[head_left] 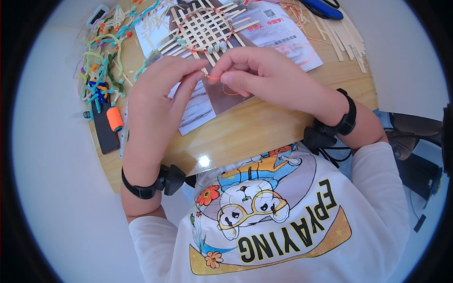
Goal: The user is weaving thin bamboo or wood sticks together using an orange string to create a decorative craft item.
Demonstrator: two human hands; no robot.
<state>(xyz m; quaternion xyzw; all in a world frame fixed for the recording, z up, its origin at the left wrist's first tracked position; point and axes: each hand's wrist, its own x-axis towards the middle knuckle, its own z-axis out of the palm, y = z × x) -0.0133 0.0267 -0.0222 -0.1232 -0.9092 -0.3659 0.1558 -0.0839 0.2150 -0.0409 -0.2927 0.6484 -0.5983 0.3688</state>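
Observation:
A round lattice woven of pale wooden strips (203, 29) lies on printed paper sheets (278, 35) on the wooden table (245, 132). Teal beads and orange thread run along its near rim. My left hand (158, 101) pinches the thin orange thread (214, 78) just below the lattice's near edge. My right hand (257, 73) pinches the same thread from the right, fingertips almost touching those of the left hand. A loop of the thread (231, 92) hangs under the right fingers. Both wrists wear black bands.
A tangle of coloured pipe cleaners and beads (101, 56) lies at the left, with an orange thread spool (114, 119) on a black flat object (104, 129). Loose wooden strips (347, 35) and blue-handled scissors (323, 8) sit at the far right.

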